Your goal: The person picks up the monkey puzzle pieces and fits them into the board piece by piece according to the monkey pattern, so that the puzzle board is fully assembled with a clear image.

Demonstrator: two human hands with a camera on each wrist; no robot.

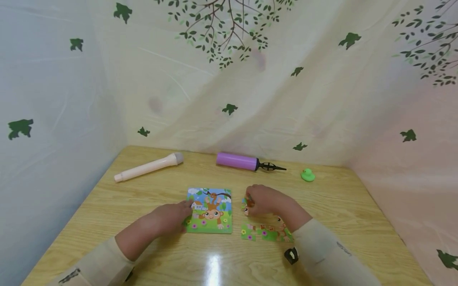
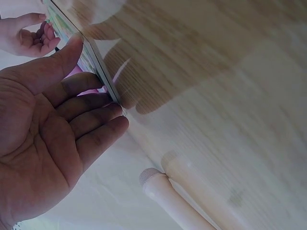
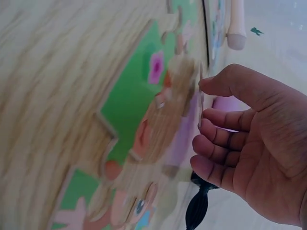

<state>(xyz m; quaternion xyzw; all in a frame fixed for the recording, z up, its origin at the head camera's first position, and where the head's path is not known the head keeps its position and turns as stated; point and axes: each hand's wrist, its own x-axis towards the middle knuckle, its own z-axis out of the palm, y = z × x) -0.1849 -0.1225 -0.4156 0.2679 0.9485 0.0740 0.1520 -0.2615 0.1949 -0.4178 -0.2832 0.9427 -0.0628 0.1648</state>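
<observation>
My left hand (image 1: 171,218) rests at the left edge of a square picture board (image 1: 214,206) printed with a hanging monkey. In the left wrist view, the thumb lies at the board's edge and the fingers are fairly straight along it. Just right of the board, my right hand (image 1: 268,200) pinches a thin jigsaw puzzle piece (image 3: 201,93) between thumb and fingers. Seen edge-on in the right wrist view, that piece is above the table. Under the right hand and forearm lie several jigsaw pieces (image 1: 268,234), some joined in a row; the forearm hides part of them.
Along the back of the wooden table (image 1: 332,206) lie a white microphone (image 1: 148,167), a purple balloon pump (image 1: 237,161) with a black nozzle, and a green rubber duck (image 1: 307,175). A leaf-printed cloth (image 1: 200,99) hangs behind and at both sides.
</observation>
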